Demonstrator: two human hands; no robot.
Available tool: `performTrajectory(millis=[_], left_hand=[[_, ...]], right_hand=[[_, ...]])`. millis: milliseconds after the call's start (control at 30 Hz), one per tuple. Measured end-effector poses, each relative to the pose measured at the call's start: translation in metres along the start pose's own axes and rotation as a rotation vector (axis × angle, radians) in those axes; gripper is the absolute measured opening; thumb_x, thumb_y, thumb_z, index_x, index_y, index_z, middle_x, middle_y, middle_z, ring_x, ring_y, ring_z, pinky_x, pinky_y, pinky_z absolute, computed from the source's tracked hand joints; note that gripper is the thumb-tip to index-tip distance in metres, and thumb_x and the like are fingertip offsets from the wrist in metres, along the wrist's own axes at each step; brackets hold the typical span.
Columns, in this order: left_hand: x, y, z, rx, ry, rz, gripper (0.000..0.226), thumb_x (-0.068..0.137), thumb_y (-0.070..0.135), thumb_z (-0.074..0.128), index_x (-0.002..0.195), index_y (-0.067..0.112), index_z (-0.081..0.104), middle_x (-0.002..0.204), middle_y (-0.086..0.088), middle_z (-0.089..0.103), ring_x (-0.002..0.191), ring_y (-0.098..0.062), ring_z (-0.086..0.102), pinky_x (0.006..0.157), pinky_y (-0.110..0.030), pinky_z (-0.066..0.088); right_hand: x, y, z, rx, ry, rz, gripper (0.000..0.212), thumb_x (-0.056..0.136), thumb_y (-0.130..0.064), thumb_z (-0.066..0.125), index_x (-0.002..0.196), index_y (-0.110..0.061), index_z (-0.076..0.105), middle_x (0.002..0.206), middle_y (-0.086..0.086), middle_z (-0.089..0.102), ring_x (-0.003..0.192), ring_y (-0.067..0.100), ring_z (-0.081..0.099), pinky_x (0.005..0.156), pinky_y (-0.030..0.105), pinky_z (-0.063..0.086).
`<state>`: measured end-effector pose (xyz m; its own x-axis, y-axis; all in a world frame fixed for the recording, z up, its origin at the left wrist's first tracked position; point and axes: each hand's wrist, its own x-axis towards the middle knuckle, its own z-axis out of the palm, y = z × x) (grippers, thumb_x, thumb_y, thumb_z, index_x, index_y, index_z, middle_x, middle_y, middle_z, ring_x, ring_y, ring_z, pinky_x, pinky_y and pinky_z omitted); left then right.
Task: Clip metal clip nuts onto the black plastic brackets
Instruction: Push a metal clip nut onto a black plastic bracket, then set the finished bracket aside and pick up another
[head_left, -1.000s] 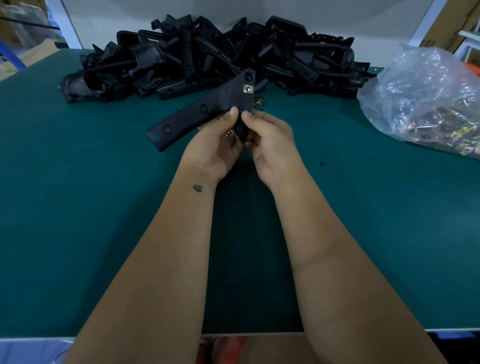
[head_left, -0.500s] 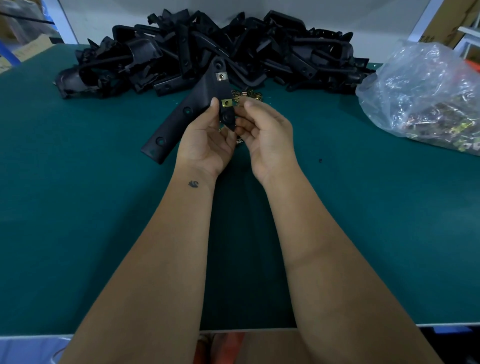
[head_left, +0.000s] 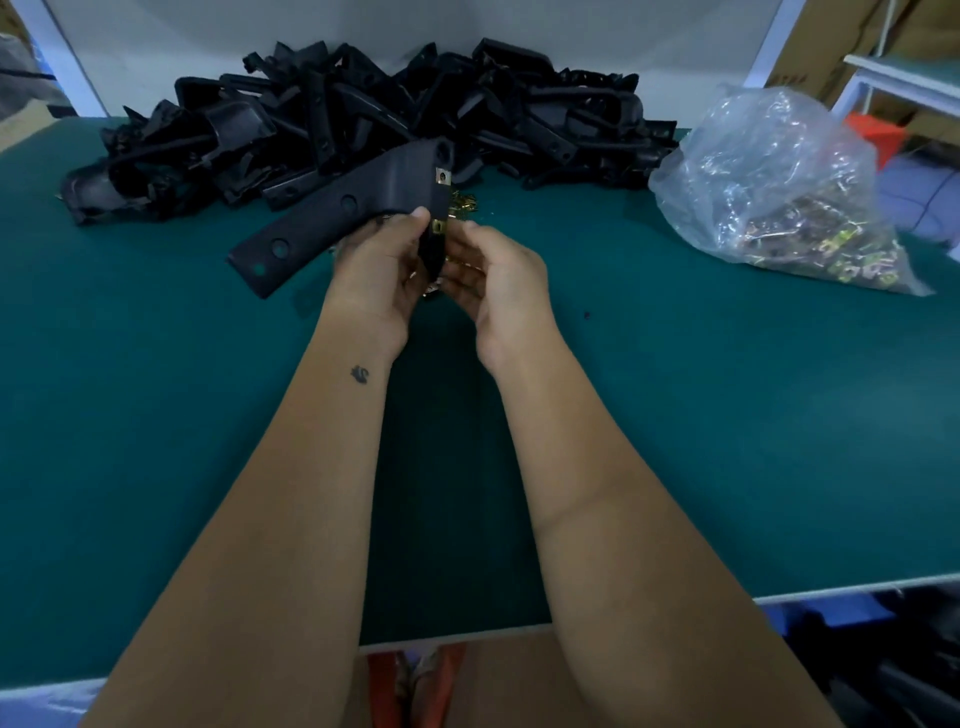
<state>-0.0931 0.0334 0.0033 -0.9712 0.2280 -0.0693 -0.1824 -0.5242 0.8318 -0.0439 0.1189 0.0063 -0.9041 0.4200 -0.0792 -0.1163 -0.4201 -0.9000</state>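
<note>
So far, only a small part of the work looks finished. The left hand (head_left: 382, 270) grips one black plastic bracket (head_left: 353, 202) above the bench (head_left: 156, 415), fingers and thumb curled round its narrow end, while the long flat arm of the part sticks out to the left of the hands. Two metal clip nuts already sit on the edge facing the right hand: one upper clip nut (head_left: 442, 176) near the far corner, and a lower clip nut (head_left: 439, 226) just beside the left thumb. The right hand (head_left: 493, 275) is close against that same edge, fingers loosely curled; whether it pinches another nut or merely steadies the part I cannot tell, since the fingertips are turned away.

Just beyond the hands, a few loose brass-coloured nuts (head_left: 462, 202) lie on the bench, within easy reach. Farther off, a large heap of brackets (head_left: 395, 104) waits; I see no clips on those, though the pile is dark and tangled. Well to the right of the right hand sits a clear plastic bag (head_left: 779, 187) still holding many nuts.

By my judgement, this bracket is nearly or fully fitted, and most of the heap remains.
</note>
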Motion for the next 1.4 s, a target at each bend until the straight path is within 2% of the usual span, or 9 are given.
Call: performTrajectory(millis=[200, 300, 467, 633, 767, 967, 1067, 1200, 1400], left_hand=[[-0.029, -0.028, 0.071, 0.315, -0.060, 0.028, 0.021, 0.095, 0.018, 0.061, 0.075, 0.021, 0.066, 0.093, -0.004, 0.070, 0.096, -0.024, 0.067, 0.096, -0.042, 0.052], [-0.060, -0.051, 0.127, 0.415, -0.150, 0.057, 0.022, 0.094, 0.016, 0.061, 0.073, 0.019, 0.067, 0.081, 0.004, 0.071, 0.084, -0.015, 0.067, 0.082, -0.029, 0.055], [-0.129, -0.100, 0.205, 0.467, -0.514, 0.020, 0.009, 0.099, 0.009, 0.054, 0.094, 0.008, 0.061, 0.081, -0.009, 0.060, 0.075, -0.018, 0.054, 0.066, -0.027, 0.044], [-0.196, -0.144, 0.250, 0.573, -0.819, -0.166, 0.012, 0.101, 0.021, 0.054, 0.090, 0.022, 0.058, 0.083, 0.006, 0.067, 0.070, -0.005, 0.064, 0.049, -0.016, 0.047], [-0.254, -0.189, 0.266, 0.687, -1.087, -0.418, 0.008, 0.101, 0.019, 0.055, 0.095, 0.022, 0.059, 0.084, 0.002, 0.062, 0.066, -0.008, 0.062, 0.053, -0.019, 0.051], [-0.274, -0.227, 0.246, 1.016, -1.489, -0.570, 0.011, 0.104, 0.035, 0.047, 0.105, 0.035, 0.058, 0.103, 0.009, 0.069, 0.090, -0.008, 0.068, 0.079, -0.027, 0.053], [-0.264, -0.228, 0.240, 1.062, -1.475, -0.564, 0.013, 0.104, 0.037, 0.046, 0.104, 0.038, 0.059, 0.101, 0.012, 0.072, 0.092, -0.006, 0.068, 0.080, -0.027, 0.052], [-0.252, -0.223, 0.239, 1.040, -1.417, -0.541, 0.017, 0.105, 0.036, 0.046, 0.113, 0.035, 0.060, 0.103, 0.010, 0.072, 0.096, -0.009, 0.068, 0.084, -0.029, 0.051], [-0.248, -0.191, 0.250, 0.715, -1.275, -0.445, 0.022, 0.106, 0.019, 0.044, 0.102, 0.026, 0.063, 0.083, 0.007, 0.071, 0.070, -0.008, 0.064, 0.063, -0.019, 0.048]], right_hand=[[-0.027, -0.042, -0.052, -0.032, 0.183, -0.114, 0.012, 0.094, -0.014, 0.058, 0.086, -0.016, 0.067, 0.076, -0.004, 0.067, 0.071, 0.010, 0.061, 0.059, 0.021, 0.048], [-0.048, -0.070, -0.095, -0.042, 0.319, -0.228, 0.005, 0.095, -0.018, 0.059, 0.097, -0.014, 0.062, 0.091, -0.001, 0.066, 0.082, 0.012, 0.060, 0.068, 0.021, 0.047], [-0.099, -0.114, -0.182, 0.035, 0.612, -0.460, 0.010, 0.095, -0.014, 0.059, 0.085, -0.011, 0.060, 0.074, -0.001, 0.062, 0.066, 0.008, 0.057, 0.061, 0.019, 0.045], [-0.168, -0.121, -0.261, 0.141, 0.899, -0.545, 0.020, 0.095, -0.019, 0.062, 0.077, -0.012, 0.059, 0.062, -0.003, 0.060, 0.054, 0.009, 0.054, 0.051, 0.019, 0.043], [-0.221, -0.109, -0.319, 0.281, 1.218, -0.640, 0.023, 0.095, -0.020, 0.062, 0.075, -0.010, 0.059, 0.076, 0.009, 0.062, 0.074, 0.023, 0.057, 0.069, 0.036, 0.045], [-0.281, -0.108, -0.388, 0.462, 1.726, -0.614, 0.029, 0.095, -0.033, 0.062, 0.075, -0.015, 0.052, 0.081, 0.003, 0.062, 0.071, 0.023, 0.058, 0.065, 0.036, 0.049], [-0.291, -0.112, -0.410, 0.572, 1.777, -0.602, 0.008, 0.095, -0.026, 0.065, 0.092, -0.021, 0.060, 0.103, 0.003, 0.069, 0.091, 0.022, 0.069, 0.080, 0.040, 0.060], [-0.280, -0.106, -0.420, 0.574, 1.659, -0.389, 0.049, 0.094, -0.017, 0.065, 0.139, -0.014, 0.045, 0.122, 0.004, 0.058, 0.089, 0.017, 0.056, 0.079, 0.037, 0.054], [-0.231, -0.109, -0.376, 0.317, 1.505, -0.417, 0.029, 0.096, -0.005, 0.049, 0.124, -0.008, 0.057, 0.098, 0.005, 0.056, 0.070, 0.013, 0.048, 0.061, 0.022, 0.042]])
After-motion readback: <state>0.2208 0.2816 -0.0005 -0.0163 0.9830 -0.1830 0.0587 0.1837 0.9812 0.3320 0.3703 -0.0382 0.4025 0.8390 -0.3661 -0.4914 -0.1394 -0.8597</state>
